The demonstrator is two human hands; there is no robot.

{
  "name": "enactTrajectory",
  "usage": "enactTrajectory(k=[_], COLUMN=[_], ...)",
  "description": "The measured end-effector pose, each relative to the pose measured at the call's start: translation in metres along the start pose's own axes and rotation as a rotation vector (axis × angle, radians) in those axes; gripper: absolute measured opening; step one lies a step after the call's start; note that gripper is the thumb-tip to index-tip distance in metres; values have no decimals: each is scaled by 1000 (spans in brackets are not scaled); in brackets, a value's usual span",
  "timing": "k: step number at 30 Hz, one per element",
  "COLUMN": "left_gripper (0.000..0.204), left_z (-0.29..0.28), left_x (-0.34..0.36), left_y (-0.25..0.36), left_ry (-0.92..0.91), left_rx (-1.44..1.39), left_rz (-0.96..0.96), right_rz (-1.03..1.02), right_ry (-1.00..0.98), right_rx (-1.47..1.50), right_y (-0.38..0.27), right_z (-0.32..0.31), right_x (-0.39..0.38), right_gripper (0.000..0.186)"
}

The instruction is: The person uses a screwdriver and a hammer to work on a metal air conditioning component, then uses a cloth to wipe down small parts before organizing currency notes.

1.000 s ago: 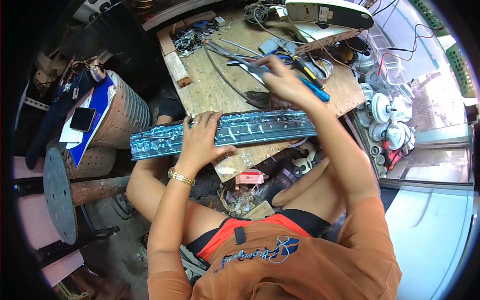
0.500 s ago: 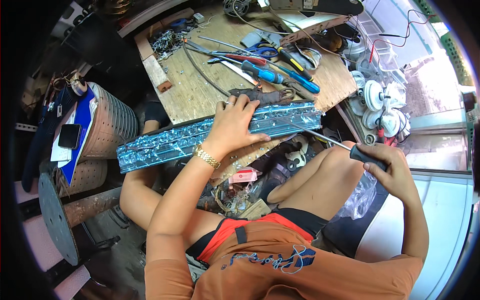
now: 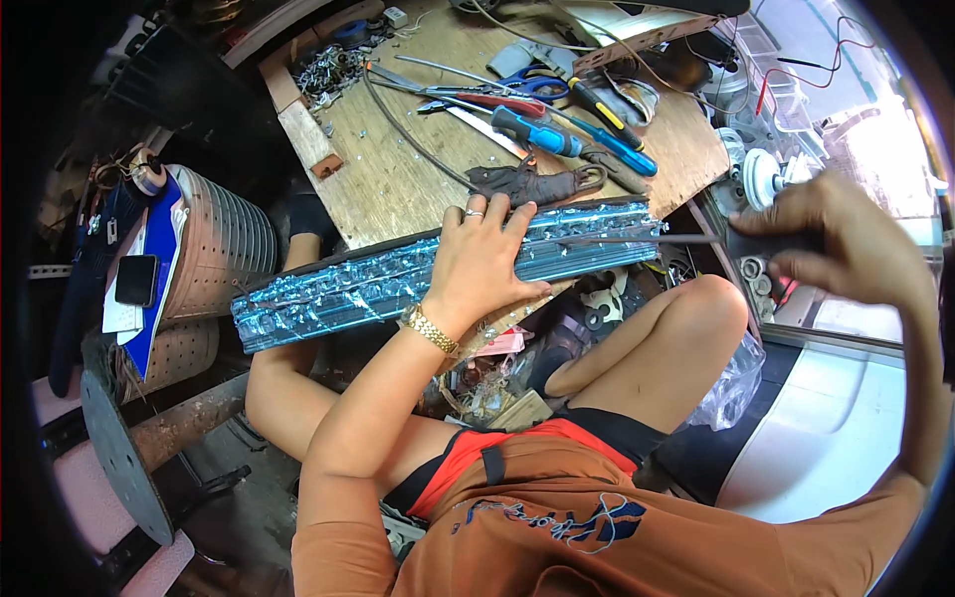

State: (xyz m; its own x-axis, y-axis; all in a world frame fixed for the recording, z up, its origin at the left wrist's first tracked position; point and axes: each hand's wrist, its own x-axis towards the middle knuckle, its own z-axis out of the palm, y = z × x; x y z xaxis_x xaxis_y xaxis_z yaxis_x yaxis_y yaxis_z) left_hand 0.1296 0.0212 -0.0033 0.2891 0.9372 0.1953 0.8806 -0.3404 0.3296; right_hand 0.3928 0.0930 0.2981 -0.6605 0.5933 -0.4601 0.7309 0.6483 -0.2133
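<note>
Bar (image 3: 358,277), dark with torn, shiny blue film, is lying aslant across the near edge of the desk (image 3: 363,189); its left end is overhanging a leg. Left hand (image 3: 482,257) is resting over its middle, fingers spread toward the far edge, thumb out to the right. Right hand (image 3: 846,244) is blurring, but its fingers appear to be pinching the dark handle of a long-shafted screwdriver (image 3: 681,239), whose shaft is crossing the bar's right end and pointing left. Whether the tip is biting cannot be told.

Handling, my judgement: the left palm should be bearing down firmly, since the overhang is inviting tipping. The shaft should be running low along the ridges, under light, even pressure. The left hand is sitting in the tool's line; a slip could be reaching it, so shifting it aside would be safer.

Surface: the wooden desk is carrying metal scraps (image 3: 323,88) far left, a dark wrapped bundle (image 3: 542,185) just beyond the bar, and blue scissors (image 3: 537,86) farther off. Room: a perforated drum (image 3: 224,249) is standing left; white spools (image 3: 761,179) are crowding the right.
</note>
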Motion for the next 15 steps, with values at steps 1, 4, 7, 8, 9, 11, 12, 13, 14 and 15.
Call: enactTrajectory(k=[1,4,7,8,9,11,12,13,14,15], left_gripper=[100,99,98,97,97,97,97,97,97,97], left_z=[1,1,1,0,0,-3,-3,-3,-3,-2], left_x=[2,3,4,5,5,4,6,7,8,11], left_y=[1,0,-3,-3,-4,-7,-6,-6,-6,-4], left_ry=[-4,-20,-40,-44,-52,-62,-65,-71,-77,-80], left_rx=[-3,-19,-42,-53,-54,-59,-68,-85,-101,-112], left_rz=[5,9,-5,-10,-17,-16,-7,-1,6,23], right_rz=[92,-43,-138,-169,-205,-253,-189,-152,-114,81], right_ry=[-102,-134,-141,-145,-147,-155,-161,-166,-171,-268], right_rx=[-27,-58,-131,-153,-171,-182,-101,-58,-17,97], right_y=[-5,14,19,19,20,27,30,32,33,31], right_z=[-15,-31,-41,-45,-49,-51,-52,-55,-58,-66], right_x=[12,43,59,65,72,88,88,92,96,104], right_gripper=[46,44,45,46,47,48,47,46,45,45])
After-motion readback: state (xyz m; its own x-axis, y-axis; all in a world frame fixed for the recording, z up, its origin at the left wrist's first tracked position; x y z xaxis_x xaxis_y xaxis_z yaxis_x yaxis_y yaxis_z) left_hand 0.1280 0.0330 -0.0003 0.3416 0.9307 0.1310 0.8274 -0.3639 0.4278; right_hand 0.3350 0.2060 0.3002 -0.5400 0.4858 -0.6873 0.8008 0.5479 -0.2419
